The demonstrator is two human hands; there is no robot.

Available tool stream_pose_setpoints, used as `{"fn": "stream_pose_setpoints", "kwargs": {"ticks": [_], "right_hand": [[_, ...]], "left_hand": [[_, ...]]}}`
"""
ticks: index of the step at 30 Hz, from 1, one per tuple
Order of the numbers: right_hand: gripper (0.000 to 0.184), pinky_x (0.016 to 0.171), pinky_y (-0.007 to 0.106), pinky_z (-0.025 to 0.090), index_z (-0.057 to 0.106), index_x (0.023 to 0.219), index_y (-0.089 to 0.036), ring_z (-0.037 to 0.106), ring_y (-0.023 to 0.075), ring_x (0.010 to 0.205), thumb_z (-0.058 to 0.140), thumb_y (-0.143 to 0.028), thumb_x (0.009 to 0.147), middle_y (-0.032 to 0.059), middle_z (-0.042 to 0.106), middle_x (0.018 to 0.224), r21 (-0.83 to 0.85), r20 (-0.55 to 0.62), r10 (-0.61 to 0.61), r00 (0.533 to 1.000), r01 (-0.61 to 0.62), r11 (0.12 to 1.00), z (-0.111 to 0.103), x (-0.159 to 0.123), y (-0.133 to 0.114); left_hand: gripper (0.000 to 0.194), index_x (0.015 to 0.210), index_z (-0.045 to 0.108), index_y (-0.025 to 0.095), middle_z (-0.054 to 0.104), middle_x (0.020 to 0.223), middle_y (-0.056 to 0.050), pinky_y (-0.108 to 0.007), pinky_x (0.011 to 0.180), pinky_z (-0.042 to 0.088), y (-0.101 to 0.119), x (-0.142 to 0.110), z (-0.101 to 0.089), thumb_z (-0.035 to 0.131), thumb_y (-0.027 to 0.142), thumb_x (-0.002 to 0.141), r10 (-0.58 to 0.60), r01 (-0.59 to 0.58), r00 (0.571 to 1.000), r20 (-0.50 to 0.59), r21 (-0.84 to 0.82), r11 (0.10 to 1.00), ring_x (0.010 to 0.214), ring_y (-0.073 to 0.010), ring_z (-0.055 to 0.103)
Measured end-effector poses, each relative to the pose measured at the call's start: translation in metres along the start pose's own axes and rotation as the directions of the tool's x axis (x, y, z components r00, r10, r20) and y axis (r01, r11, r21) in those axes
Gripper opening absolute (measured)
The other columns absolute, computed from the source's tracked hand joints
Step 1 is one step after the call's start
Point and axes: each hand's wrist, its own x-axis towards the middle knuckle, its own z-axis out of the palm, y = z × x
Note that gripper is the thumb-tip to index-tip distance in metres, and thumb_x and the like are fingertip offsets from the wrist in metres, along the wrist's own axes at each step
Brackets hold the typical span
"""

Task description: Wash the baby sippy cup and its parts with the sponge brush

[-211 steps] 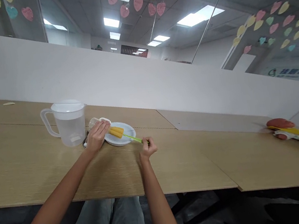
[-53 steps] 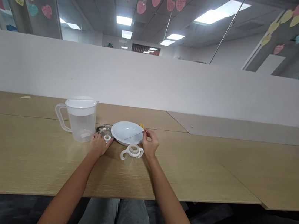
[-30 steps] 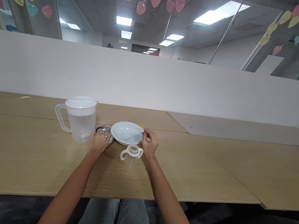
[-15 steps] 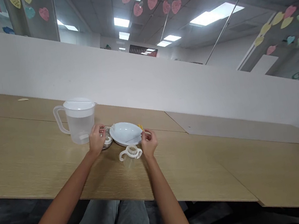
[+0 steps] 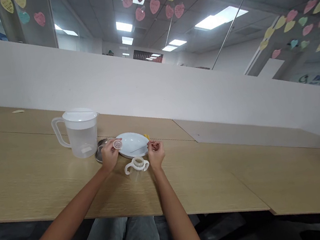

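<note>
Right by the white plate (image 5: 131, 142) on the bench (image 5: 32, 175): two hands, one tiny ring

Okay, so just left of the plate, the left hand (image 5: 109, 156) is lifted off the bench, its fingers (image 5: 111, 146) clenched on a small clear ring (image 5: 117, 144), held up near the plate's left rim. Right at the plate's near right rim, the right hand (image 5: 156, 154) has its fingers (image 5: 152, 146) pinched together on a thin see-through stem (image 5: 137, 148) that runs across the plate. It's too thin to say exactly what it is. A yellow bit (image 5: 147, 136) pokes out just past the plate's far right rim, mostly hidden, so no clue there.

In front of the plate, between the hands, stands a clear baby bottle cup (image 5: 135, 176) with a white twin-handled collar (image 5: 136, 164). Just left of the plate, partly under the left hand, is a shiny round metal dish (image 5: 100, 151). Further left sits a clear plastic jug (image 5: 80, 138) with a white lid on, and paper hearts (image 5: 155, 5) dot the glass far beyond the plate.
</note>
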Motion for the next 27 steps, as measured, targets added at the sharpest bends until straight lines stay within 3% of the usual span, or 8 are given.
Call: {"fn": "stream_pose_setpoints", "kwargs": {"ticks": [4, 9, 15, 19, 23, 25, 27], "right_hand": [[0.03, 0.069, 0.029, 0.058, 0.044, 0.083, -0.021, 0.071, 0.0174, 0.078, 0.06, -0.047, 0.079, 0.0092, 0.072, 0.086, 0.022, 0.026, 0.009, 1.0, -0.01, 1.0, 0.0, -0.001, -0.001], [0.04, 0.076, 0.032, 0.06, 0.058, 0.104, -0.015, 0.072, 0.0184, 0.084, 0.061, -0.049, 0.081, 0.0107, 0.075, 0.093, -0.029, 0.105, -0.039, 0.994, 0.042, 0.999, 0.0, -0.002, 0.0], [0.048, 0.075, 0.035, 0.06, 0.07, 0.093, -0.013, 0.071, 0.0183, 0.074, 0.058, -0.058, 0.08, 0.0123, 0.074, 0.096, -0.016, 0.222, 0.02, 0.975, -0.017, 1.0, 0.001, 0.001, 0.004], [0.05, 0.074, 0.035, 0.061, 0.067, 0.095, -0.011, 0.07, 0.0188, 0.074, 0.055, -0.058, 0.083, 0.0105, 0.073, 0.086, 0.063, 0.162, 0.019, 0.987, -0.03, 0.998, 0.0, 0.002, -0.011], [0.038, 0.07, 0.033, 0.062, 0.06, 0.099, -0.016, 0.071, 0.0162, 0.07, 0.047, -0.051, 0.092, 0.0073, 0.071, 0.083, 0.056, -0.066, -0.147, 0.987, 0.15, 0.987, -0.001, -0.005, -0.032], [0.031, 0.066, 0.034, 0.062, 0.055, 0.104, -0.018, 0.072, 0.017, 0.07, 0.042, -0.045, 0.096, 0.0064, 0.071, 0.083, 0.088, -0.132, -0.298, 0.945, 0.311, 0.946, -0.002, -0.012, -0.039], [0.023, 0.063, 0.035, 0.063, 0.052, 0.107, -0.021, 0.073, 0.0181, 0.071, 0.041, -0.039, 0.098, 0.0046, 0.072, 0.085, 0.138, -0.119, -0.468, 0.876, 0.481, 0.866, -0.004, -0.021, -0.042]], "left_hand": [[0.03, 0.104, 0.071, 0.017, 0.07, 0.107, -0.008, -0.029, 0.076, 0.053, -0.001, -0.004, 0.005, 0.047, 0.018, 0.087, 0.023, -0.027, 0.994, 0.106, 0.042, 0.999, 0.095, -0.0192, 0.065], [0.034, 0.112, 0.07, 0.017, 0.069, 0.111, -0.008, -0.032, 0.085, 0.051, -0.008, -0.008, 0.01, 0.044, 0.017, 0.089, 0.05, -0.065, 0.968, 0.246, 0.055, 0.996, 0.099, -0.0199, 0.064], [0.034, 0.114, 0.069, 0.019, 0.069, 0.111, -0.009, -0.037, 0.091, 0.048, -0.02, -0.01, 0.014, 0.043, 0.021, 0.092, 0.031, -0.09, 0.925, 0.378, 0.14, 0.986, 0.101, -0.022, 0.063], [0.032, 0.112, 0.069, 0.019, 0.07, 0.109, -0.01, -0.04, 0.095, 0.044, -0.026, -0.012, 0.017, 0.044, 0.022, 0.092, 0.019, -0.128, 0.914, 0.405, 0.244, 0.961, 0.105, -0.0239, 0.06], [0.034, 0.112, 0.068, 0.018, 0.069, 0.103, -0.009, -0.04, 0.092, 0.044, -0.031, -0.016, 0.023, 0.04, 0.026, 0.095, 0.017, -0.133, 0.92, 0.392, 0.27, 0.954, 0.101, -0.0236, 0.059], [0.035, 0.11, 0.068, 0.018, 0.068, 0.095, -0.009, -0.04, 0.09, 0.044, -0.033, -0.019, 0.026, 0.038, 0.027, 0.095, 0.005, -0.126, 0.927, 0.376, 0.299, 0.946, 0.096, -0.0239, 0.058], [0.035, 0.105, 0.068, 0.017, 0.067, 0.09, -0.01, -0.042, 0.09, 0.044, -0.036, -0.022, 0.029, 0.036, 0.025, 0.095, 0.003, -0.126, 0.936, 0.352, 0.325, 0.937, 0.093, -0.0243, 0.057]]}}
